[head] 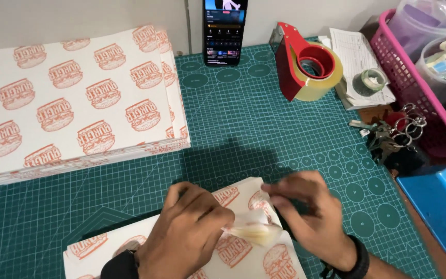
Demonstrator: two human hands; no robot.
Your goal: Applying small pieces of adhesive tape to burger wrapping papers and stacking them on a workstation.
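On the green cutting mat [243,129] covering the worktop, a printed paper sheet [243,253] lies at the near edge. Both hands meet over it: left hand [187,232] and right hand [311,217] each pinch an end of a small translucent tape piece [254,231], its long axis running left to right between their fingers.

mat middle: the green cutting mat [243,129] is bare, easy pass
left: paper stack [73,98] blocks
right: tape dispenser [305,64], keys [391,134], pink basket [414,82] crowd it
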